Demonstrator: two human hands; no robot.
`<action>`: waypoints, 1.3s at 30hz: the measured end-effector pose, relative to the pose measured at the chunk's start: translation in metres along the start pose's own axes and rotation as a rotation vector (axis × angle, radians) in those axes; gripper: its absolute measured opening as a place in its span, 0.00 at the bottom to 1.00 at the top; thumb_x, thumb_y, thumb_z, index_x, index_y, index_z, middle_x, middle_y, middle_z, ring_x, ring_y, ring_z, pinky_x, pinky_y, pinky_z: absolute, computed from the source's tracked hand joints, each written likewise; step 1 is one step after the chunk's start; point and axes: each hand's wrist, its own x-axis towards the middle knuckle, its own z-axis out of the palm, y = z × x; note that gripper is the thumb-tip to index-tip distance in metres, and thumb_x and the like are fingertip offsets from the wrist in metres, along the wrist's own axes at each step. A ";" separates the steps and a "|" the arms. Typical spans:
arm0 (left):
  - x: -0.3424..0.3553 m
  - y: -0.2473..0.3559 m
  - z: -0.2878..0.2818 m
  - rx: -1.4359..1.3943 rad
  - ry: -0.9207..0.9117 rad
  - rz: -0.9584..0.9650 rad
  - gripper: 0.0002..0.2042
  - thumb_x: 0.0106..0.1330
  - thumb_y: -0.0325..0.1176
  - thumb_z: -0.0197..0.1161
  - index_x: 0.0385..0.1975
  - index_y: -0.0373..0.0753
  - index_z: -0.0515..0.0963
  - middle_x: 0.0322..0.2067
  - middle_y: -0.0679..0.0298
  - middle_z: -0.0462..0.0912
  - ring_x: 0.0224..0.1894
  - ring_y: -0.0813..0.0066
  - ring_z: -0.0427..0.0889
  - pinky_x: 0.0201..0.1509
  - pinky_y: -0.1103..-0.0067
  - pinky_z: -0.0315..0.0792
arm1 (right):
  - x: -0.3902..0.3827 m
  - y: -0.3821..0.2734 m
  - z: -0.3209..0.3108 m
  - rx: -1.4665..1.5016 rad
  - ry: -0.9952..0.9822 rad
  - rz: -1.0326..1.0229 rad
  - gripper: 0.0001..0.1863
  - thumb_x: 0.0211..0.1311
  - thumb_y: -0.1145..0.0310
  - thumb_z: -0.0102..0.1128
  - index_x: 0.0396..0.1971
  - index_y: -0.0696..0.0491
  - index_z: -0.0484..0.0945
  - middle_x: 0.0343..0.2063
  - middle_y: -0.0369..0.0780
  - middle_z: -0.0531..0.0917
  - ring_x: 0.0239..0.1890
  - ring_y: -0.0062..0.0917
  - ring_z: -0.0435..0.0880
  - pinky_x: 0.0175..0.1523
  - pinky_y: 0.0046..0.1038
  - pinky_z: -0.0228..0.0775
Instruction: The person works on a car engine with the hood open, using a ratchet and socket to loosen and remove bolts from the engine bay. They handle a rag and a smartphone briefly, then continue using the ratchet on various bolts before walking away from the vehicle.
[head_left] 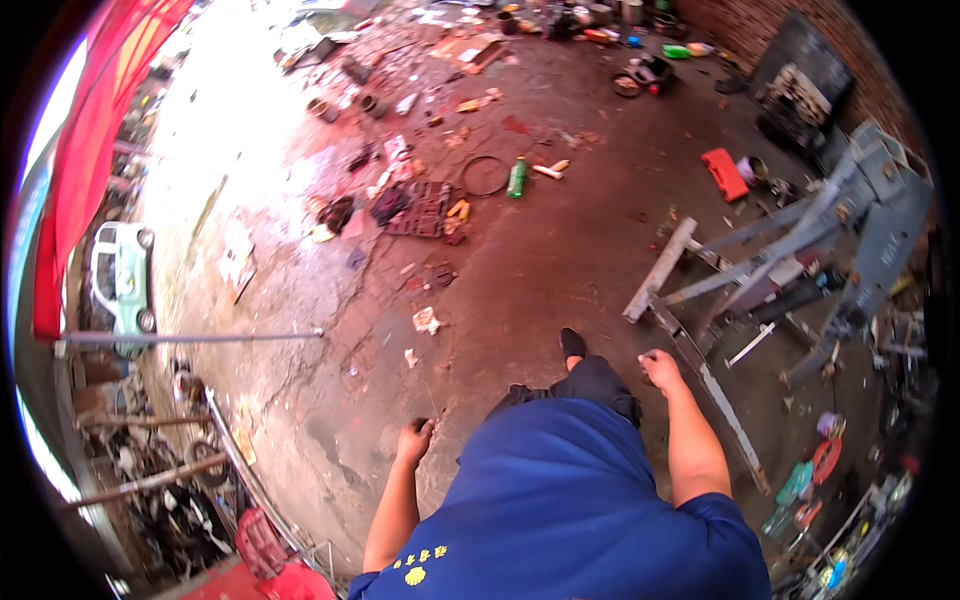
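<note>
My left hand [414, 441] hangs low beside my body, its fingers curled in. A dark patch shows at its fingertips; whether that is a small object or grime I cannot make out. On the other side my right hand [659, 369] is out from my hip with fingers bent inward, and nothing shows in it. Nearest to it is the long metal foot of a grey steel engine crane [718, 405], apart from the hand. One dark shoe [572, 343] shows ahead of my body on the stained concrete floor [520, 290].
Ahead lie an open dark tool case [420, 210], a ring [485, 175], a green bottle [517, 178] and scattered litter. A red case [724, 175] is at the right. From the left juts a metal pole [200, 338], near a pale green vehicle [124, 280].
</note>
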 end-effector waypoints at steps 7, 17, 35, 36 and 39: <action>-0.021 -0.004 0.009 -0.038 0.034 0.058 0.23 0.72 0.50 0.62 0.51 0.34 0.84 0.49 0.47 0.88 0.55 0.52 0.86 0.61 0.65 0.76 | -0.005 0.005 0.001 -0.077 -0.042 -0.005 0.12 0.71 0.63 0.66 0.40 0.59 0.82 0.28 0.38 0.85 0.29 0.21 0.82 0.32 0.27 0.72; -0.103 -0.145 0.058 -0.295 0.242 -0.231 0.25 0.70 0.52 0.61 0.51 0.34 0.85 0.49 0.45 0.87 0.54 0.48 0.86 0.60 0.61 0.77 | 0.038 -0.058 0.036 -0.487 -0.247 -0.116 0.13 0.72 0.60 0.64 0.39 0.57 0.81 0.28 0.38 0.85 0.27 0.24 0.82 0.32 0.30 0.74; -0.390 -0.018 0.506 -1.321 0.983 -1.615 0.24 0.67 0.55 0.67 0.45 0.36 0.87 0.43 0.46 0.89 0.50 0.47 0.87 0.56 0.62 0.79 | 0.133 -0.345 0.469 -1.323 -0.860 -0.270 0.06 0.72 0.60 0.56 0.38 0.46 0.76 0.17 0.34 0.74 0.12 0.21 0.69 0.15 0.23 0.54; -0.404 0.017 0.519 -1.404 0.946 -1.635 0.24 0.67 0.54 0.66 0.46 0.36 0.87 0.43 0.47 0.89 0.51 0.46 0.86 0.57 0.62 0.79 | 0.102 -0.335 0.492 -1.161 -0.963 -0.333 0.08 0.73 0.59 0.57 0.38 0.47 0.75 0.16 0.34 0.74 0.12 0.19 0.69 0.15 0.22 0.53; -0.397 0.107 0.584 -1.582 0.919 -1.717 0.24 0.67 0.54 0.66 0.46 0.37 0.87 0.45 0.47 0.89 0.51 0.47 0.86 0.58 0.62 0.79 | 0.059 -0.314 0.576 -1.303 -1.011 -0.446 0.09 0.74 0.58 0.57 0.38 0.47 0.75 0.16 0.33 0.74 0.13 0.17 0.69 0.16 0.22 0.52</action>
